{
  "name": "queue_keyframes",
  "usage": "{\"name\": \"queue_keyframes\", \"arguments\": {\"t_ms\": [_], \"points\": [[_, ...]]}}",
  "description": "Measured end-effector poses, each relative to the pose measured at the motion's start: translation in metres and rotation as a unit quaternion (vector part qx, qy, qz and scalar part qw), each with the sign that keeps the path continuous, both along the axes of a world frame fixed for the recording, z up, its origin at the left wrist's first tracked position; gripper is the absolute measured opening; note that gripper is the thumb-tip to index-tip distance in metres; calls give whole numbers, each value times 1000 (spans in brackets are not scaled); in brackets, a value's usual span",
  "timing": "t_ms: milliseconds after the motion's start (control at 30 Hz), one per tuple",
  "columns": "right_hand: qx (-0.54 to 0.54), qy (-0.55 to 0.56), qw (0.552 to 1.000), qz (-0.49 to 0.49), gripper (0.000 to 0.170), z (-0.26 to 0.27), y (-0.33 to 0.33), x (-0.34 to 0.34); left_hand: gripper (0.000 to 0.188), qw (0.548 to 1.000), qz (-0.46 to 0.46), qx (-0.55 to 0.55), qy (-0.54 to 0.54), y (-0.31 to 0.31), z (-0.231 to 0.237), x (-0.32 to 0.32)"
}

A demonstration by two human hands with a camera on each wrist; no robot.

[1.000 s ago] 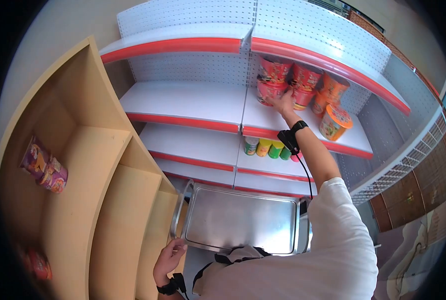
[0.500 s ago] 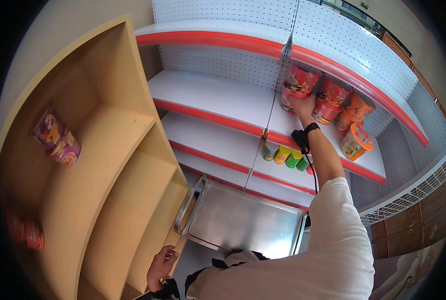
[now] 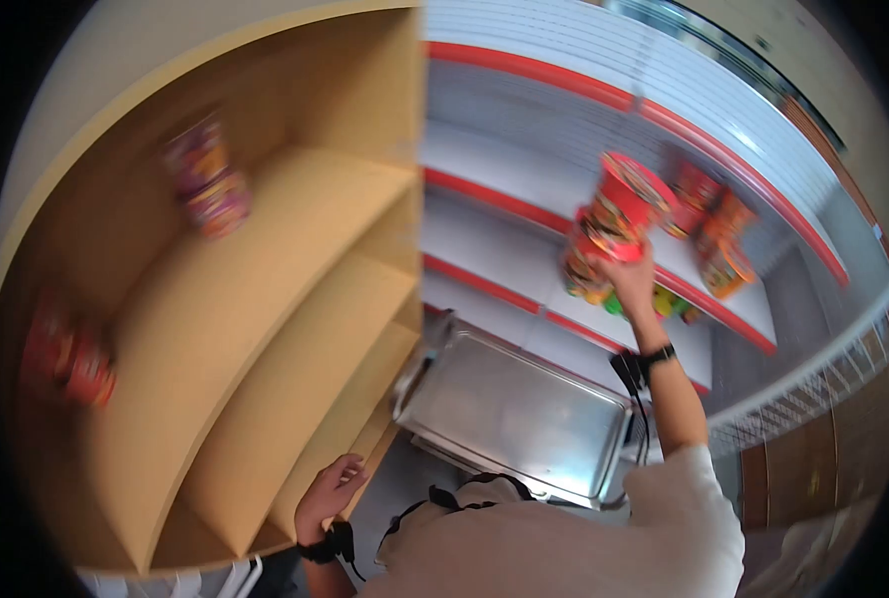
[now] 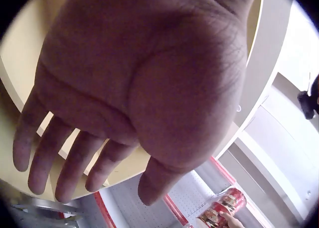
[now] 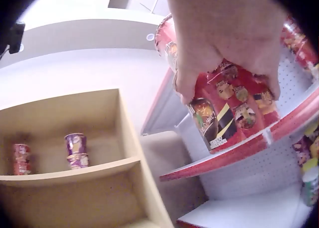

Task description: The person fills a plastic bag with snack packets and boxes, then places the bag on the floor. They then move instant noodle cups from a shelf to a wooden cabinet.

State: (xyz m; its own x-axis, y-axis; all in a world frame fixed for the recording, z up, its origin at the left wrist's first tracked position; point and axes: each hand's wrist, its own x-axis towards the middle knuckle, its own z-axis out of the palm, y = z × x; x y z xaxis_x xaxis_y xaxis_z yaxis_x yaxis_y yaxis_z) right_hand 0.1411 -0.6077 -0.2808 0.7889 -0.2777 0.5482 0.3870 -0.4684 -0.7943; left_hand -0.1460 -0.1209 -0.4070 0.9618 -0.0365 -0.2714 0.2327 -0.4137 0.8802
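Note:
Two red instant noodle cups are stacked out in front of the white shelves in the head view. My right hand (image 3: 632, 277) grips the lower noodle cup (image 3: 586, 249), and the upper noodle cup (image 3: 627, 199) leans on top of it, tilted. From the right wrist, thumb and fingers show spread around the lower cup's printed wall (image 5: 241, 106). Low beside the wooden shelf, my left hand (image 3: 333, 488) holds nothing. Its palm (image 4: 134, 83) fills the left wrist view, with the fingers extended and slightly spread.
A steel tray cart (image 3: 524, 419) stands below the white shelves. Red and orange cups remain on the white shelf, including an orange noodle cup (image 3: 726, 269). The wooden shelf (image 3: 265, 239) at left bears stacked purple cups (image 3: 220, 204) and red cups (image 3: 87, 371).
My right hand has drawn the two stacked red cups off the white shelf, outward and down. The head view has turned left, and my left hand stays low, holding nothing.

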Motion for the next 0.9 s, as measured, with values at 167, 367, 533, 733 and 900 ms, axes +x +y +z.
{"name": "queue_keyframes", "arguments": {"t_ms": [167, 367, 533, 733, 900], "points": [[56, 25, 981, 184, 78, 48, 140, -103, 37, 1000, -17, -9, -12, 47, 5, -49], [66, 47, 920, 383, 83, 111, 297, -167, 40, 999, -29, 20, -22, 93, 29, -94], [71, 39, 834, 546, 91, 141, 422, -197, 42, 997, 44, 23, -52, 100, 21, -147], [97, 34, 774, 625, 96, 123, 549, -224, 42, 993, 110, 28, -14, 115, 21, -199], [43, 26, 789, 613, 99, 117, 592, -243, 40, 989, 146, 15, 11, 130, 25, -228]]}}
